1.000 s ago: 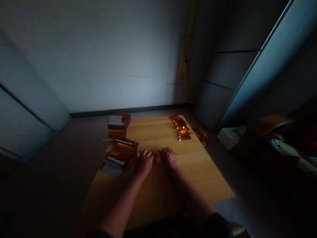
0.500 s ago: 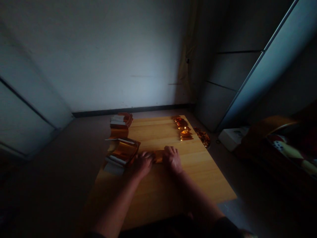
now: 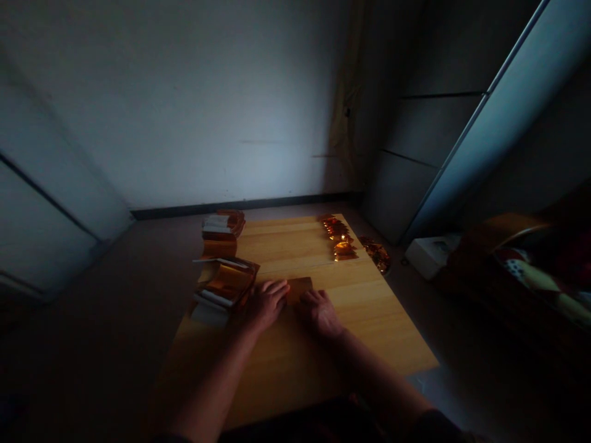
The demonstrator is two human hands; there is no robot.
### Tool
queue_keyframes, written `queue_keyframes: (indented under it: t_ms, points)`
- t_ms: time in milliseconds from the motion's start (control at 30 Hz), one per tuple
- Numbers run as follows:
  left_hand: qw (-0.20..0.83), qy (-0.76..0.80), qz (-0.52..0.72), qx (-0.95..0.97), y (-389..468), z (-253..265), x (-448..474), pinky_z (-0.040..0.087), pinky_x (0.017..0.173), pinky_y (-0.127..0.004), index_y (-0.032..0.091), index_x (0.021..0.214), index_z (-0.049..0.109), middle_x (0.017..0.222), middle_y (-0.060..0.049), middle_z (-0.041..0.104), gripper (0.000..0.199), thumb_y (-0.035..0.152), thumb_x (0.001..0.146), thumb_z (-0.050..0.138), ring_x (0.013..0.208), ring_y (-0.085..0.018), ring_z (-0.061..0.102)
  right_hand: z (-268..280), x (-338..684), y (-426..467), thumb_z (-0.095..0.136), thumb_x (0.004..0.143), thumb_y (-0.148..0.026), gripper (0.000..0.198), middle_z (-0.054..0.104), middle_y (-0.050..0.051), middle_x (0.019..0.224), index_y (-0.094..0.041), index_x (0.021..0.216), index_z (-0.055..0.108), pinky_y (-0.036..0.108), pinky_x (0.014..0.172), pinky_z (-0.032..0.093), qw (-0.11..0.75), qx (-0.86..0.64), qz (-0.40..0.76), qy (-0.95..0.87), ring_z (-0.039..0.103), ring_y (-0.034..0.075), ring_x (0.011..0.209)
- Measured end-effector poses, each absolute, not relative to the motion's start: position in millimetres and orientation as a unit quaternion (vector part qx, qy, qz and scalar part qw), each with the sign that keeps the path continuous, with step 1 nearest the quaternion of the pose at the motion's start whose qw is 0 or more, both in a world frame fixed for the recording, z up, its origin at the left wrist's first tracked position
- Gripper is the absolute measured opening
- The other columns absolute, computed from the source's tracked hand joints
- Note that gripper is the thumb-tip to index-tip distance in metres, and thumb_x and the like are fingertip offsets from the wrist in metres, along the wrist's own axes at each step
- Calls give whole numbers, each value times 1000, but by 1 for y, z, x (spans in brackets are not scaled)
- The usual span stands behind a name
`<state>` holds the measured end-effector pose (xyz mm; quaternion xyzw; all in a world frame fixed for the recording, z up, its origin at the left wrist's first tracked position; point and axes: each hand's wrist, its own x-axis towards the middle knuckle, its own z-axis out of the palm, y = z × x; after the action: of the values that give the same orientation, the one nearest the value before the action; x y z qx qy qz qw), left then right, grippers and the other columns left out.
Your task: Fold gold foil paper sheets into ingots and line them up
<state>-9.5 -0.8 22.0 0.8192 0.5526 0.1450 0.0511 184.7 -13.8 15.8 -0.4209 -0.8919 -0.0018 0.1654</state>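
Note:
A copper-coloured foil paper sheet [image 3: 300,287] lies on the wooden table between my two hands, and its far edge shows dark brown. My left hand [image 3: 268,303] grips the sheet's left side with its fingers bent together. On the right, the curled fingers of my right hand [image 3: 322,312] hold its near right part down. Both hands cover much of the sheet. Close beside my left hand sits a stack of orange foil paper [image 3: 231,280] with white edges.
Another foil paper pile [image 3: 225,223] is at the table's far left. A row of folded shiny foil pieces [image 3: 344,249] runs along the far right edge of the wooden table [image 3: 383,320]. Beyond it, a heap of foil pieces [image 3: 377,255] and a white box [image 3: 429,257] stand lower down.
My right hand has slid toward me, and the sheet's far right part now shows, darker than before. My left hand stays at the left side with its fingers shifted slightly.

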Motion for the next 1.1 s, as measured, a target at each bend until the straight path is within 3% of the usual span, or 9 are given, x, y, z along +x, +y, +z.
queue_keyframes:
  t_ms: [433, 567, 667, 800, 1100]
  points:
    - [55, 530, 157, 832, 4, 13, -16, 36, 98, -44, 36, 123, 55, 133, 2, 54, 39, 26, 85, 51, 120, -23, 46, 13, 226, -16, 49, 90, -22, 17, 61, 4, 92, -22, 87, 66, 31, 76, 31, 173, -485, 11, -857, 46, 18, 85]
    - [57, 534, 162, 828, 2, 14, -16, 36, 99, -45, 36, 122, 56, 133, 2, 55, 36, 29, 87, 49, 120, -23, 46, 20, 210, -17, 47, 93, -27, 23, 58, 5, 118, -24, 109, 63, 33, 87, 31, 223, -431, 15, -874, 44, 20, 104]
    - [56, 533, 158, 830, 1, 17, -16, 36, 99, -45, 36, 121, 56, 132, 2, 55, 35, 29, 88, 47, 120, -22, 47, 22, 186, -18, 48, 92, -34, 27, 57, 5, 122, -26, 115, 61, 36, 90, 31, 226, -387, 10, -894, 44, 22, 108]
    - [52, 530, 132, 836, 0, 18, -16, 35, 101, -45, 36, 126, 52, 136, 3, 51, 41, 24, 88, 45, 123, -22, 44, 16, 171, -20, 48, 92, -37, 26, 62, 6, 111, -26, 109, 63, 36, 86, 32, 199, -409, 2, -891, 48, 21, 99]
    - [70, 521, 117, 843, 4, 10, -26, 31, 106, -41, 36, 131, 47, 141, 4, 46, 51, 19, 82, 45, 128, -21, 38, 19, 200, -12, 49, 92, -27, 19, 66, 3, 94, -23, 85, 66, 30, 78, 33, 171, -470, 15, -866, 53, 17, 88]
